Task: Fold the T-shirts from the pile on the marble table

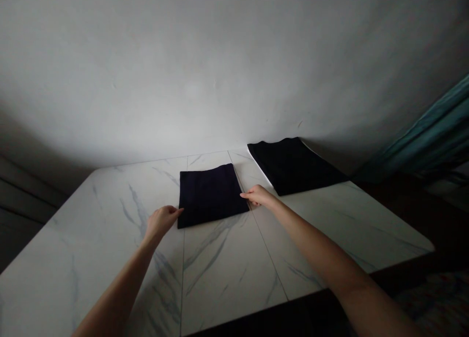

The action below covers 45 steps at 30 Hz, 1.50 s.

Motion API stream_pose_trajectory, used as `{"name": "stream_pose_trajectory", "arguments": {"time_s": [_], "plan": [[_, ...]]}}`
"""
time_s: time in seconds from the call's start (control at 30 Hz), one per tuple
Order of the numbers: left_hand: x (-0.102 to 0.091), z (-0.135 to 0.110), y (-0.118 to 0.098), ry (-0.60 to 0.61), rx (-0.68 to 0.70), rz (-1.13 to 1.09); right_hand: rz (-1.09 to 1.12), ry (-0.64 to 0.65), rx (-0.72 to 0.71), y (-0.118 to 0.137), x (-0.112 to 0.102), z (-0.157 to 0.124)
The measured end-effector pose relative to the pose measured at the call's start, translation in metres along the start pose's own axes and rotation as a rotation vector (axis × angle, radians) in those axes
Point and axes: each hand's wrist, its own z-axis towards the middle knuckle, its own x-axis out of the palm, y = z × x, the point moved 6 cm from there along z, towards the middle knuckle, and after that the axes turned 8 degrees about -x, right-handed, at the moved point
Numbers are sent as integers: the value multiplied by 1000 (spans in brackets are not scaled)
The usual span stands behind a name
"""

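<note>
A dark navy folded cloth (212, 193) lies flat on a white marble-patterned table (220, 259). At its left edge, near the front corner, my left hand (161, 222) is closed, with thumb and finger pinching the fabric. My right hand (256, 195) pinches the opposite side edge, also low down towards the front. The cloth's front edge is fairly straight, while its back edge waves slightly. What garment or cloth it is, I cannot tell.
A larger black folded cloth (300, 166) with white along its side edges lies at the back right, against the pale wall (205, 73). Teal fabric (421, 124) hangs at the far right. Two thin seams cross the tabletop.
</note>
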Motion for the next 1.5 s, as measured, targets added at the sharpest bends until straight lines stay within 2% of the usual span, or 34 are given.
{"name": "stream_pose_trajectory", "arguments": {"time_s": [0.1,0.27,0.4,0.5,0.57,0.63,0.7,0.77,0.87,1.0,1.13,1.23,1.33,1.43,1.5], "plan": [[-1,7,-6,3,-12,-25,7,-13,42,4,1,12],[0,15,-6,-22,-21,9,-79,-64,13,2,0,26],[-3,10,-3,-41,-10,-17,-61,-80,-21,0,-1,20],[-4,0,-3,-63,24,-114,108,-65,-28,0,1,4],[3,-7,0,3,38,-229,255,1,-21,-1,4,-11],[17,-13,8,160,-1,-366,345,119,-14,-4,8,-26],[30,-19,18,320,-63,-488,375,225,-2,-7,9,-40],[36,-22,25,403,-101,-572,379,279,13,-10,9,-49],[35,-25,30,446,-115,-653,354,257,0,-11,10,-52],[34,-25,26,459,-92,-679,236,145,-29,-9,12,-46],[33,-21,26,388,-92,-551,84,113,-49,-9,11,-39],[23,-24,24,291,-13,-325,-49,125,-74,-10,6,-37],[3,-35,14,96,73,-48,-266,87,-104,-5,-1,-41],[-20,-50,-23,-212,269,93,-491,-115,-278,23,-3,-48],[-21,-58,-57,-354,472,106,-598,-233,-459,51,10,-52]]}}
